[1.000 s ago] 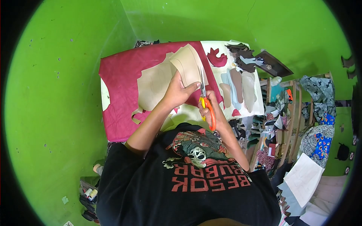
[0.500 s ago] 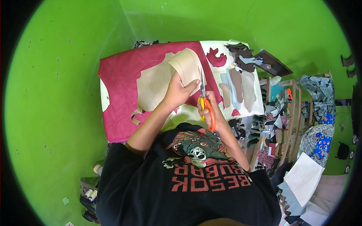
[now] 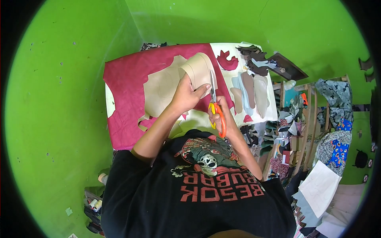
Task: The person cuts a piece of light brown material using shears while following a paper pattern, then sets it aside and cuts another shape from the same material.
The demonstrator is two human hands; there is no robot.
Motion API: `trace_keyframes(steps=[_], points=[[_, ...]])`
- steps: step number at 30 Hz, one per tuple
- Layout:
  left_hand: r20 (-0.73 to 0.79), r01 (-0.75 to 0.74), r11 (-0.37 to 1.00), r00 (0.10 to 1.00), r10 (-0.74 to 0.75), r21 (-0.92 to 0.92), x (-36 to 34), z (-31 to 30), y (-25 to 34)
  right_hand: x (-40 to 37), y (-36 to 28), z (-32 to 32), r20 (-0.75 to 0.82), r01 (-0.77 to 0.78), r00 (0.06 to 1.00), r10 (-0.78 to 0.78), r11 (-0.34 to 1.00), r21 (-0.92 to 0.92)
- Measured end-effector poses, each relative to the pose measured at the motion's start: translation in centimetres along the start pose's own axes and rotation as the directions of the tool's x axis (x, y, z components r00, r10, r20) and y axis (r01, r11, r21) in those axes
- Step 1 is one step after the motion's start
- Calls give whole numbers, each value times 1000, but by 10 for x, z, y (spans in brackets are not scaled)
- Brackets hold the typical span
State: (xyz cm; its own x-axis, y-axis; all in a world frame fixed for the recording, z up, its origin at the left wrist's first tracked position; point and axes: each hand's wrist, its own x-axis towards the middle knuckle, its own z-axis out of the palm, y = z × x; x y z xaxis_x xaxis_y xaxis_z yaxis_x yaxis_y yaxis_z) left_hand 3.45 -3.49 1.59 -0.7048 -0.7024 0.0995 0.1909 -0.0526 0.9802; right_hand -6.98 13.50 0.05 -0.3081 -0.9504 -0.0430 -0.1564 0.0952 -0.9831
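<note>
Covering most of the worktop (image 3: pixel 110 99), a red sheet (image 3: pixel 129 87) spreads before me. A beige sheet (image 3: pixel 162 88) lies on it, one flap lifted and pinched by the left hand (image 3: pixel 186 95); near the red sheet's right edge, the right hand (image 3: pixel 224 104) grips orange-and-yellow scissors (image 3: pixel 214 100).

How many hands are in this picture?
2: the left hand holds the beige sheet, and the right hand grips the scissors. Neither is fully hidden.

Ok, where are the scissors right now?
In the head view, just right of centre: the orange-and-yellow-handled scissors are in the right hand, blades at the right edge of the tan sheet.
</note>
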Motion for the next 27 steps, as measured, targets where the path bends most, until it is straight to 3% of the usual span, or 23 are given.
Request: trace_keyframes(steps=[7, 9, 16, 27], points=[[47, -11, 994, 999, 6, 107, 1, -1, 5, 0, 1, 3, -28, 44, 999, -44, 999, 23], [44, 5, 996, 999, -9, 86, 1, -1, 6, 0, -1, 2, -8, -16, 1000, 16, 1000, 11], [61, 31, 997, 998, -35, 67, 0, -4, 3, -3, 2, -1, -4, 29, 1000, -29, 1000, 5], [90, 52, 997, 994, -57, 57, -1, -9, 5, -2, 0, -2, 23, -29, 999, 28, 999, 26]])
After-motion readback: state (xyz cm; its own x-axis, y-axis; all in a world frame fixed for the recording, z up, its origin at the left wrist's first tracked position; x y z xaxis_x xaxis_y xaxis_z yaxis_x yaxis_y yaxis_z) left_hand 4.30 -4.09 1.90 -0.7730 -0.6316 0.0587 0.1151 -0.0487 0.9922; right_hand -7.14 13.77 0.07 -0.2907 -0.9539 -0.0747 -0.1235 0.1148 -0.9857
